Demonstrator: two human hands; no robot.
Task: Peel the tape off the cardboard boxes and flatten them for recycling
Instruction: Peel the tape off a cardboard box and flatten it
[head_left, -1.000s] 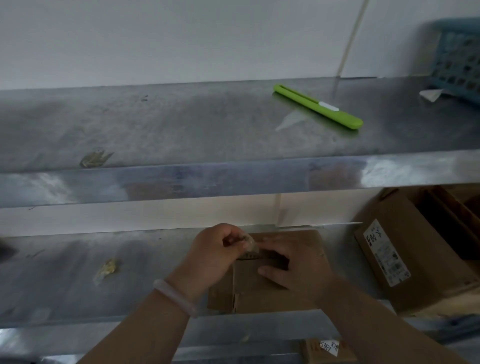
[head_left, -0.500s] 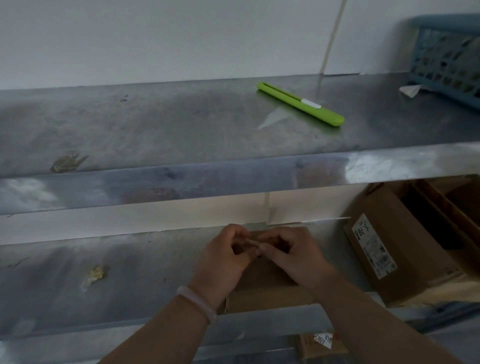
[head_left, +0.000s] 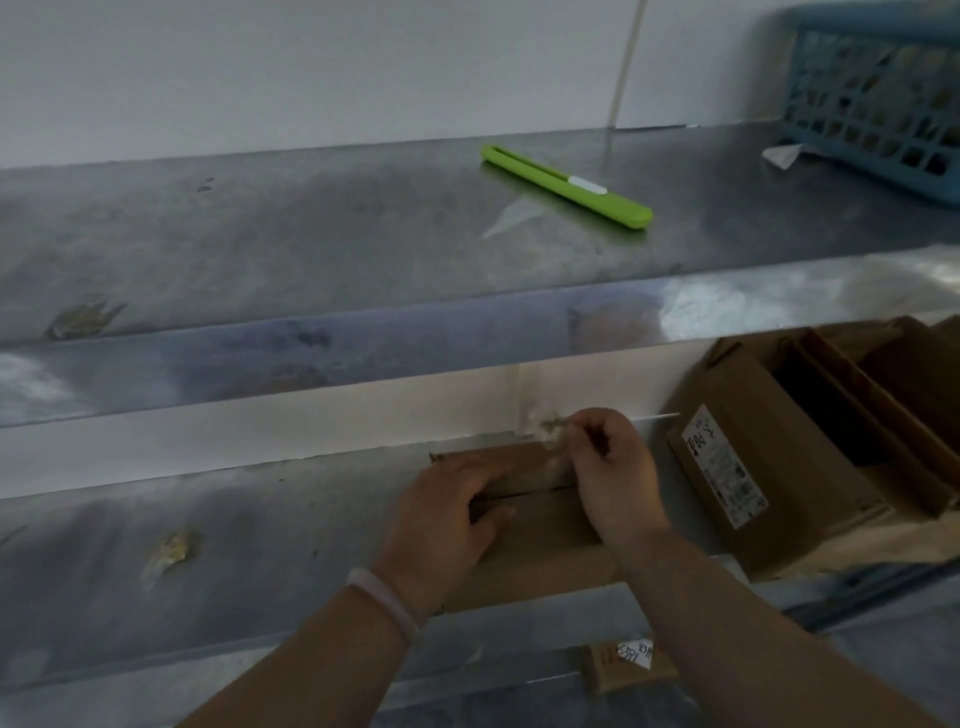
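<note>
A small brown cardboard box (head_left: 540, 545) lies on the lower steel shelf (head_left: 249, 525), its top flaps meeting in a seam. My left hand (head_left: 441, 525) rests on the box's left part with the fingers curled over the top, holding it down. My right hand (head_left: 613, 467) is at the box's far right corner and pinches a clear strip of tape (head_left: 553, 441) that lifts off the cardboard.
A green utility knife (head_left: 566, 186) lies on the upper shelf, with a blue basket (head_left: 878, 98) at the far right. Larger open cardboard boxes (head_left: 779, 467) stand on the lower shelf to the right. Tape scraps (head_left: 169, 551) lie on both shelves.
My hands have come apart: the left hand moved down onto the box and the right hand drew the tape up and to the right. The camera view shifted left.
</note>
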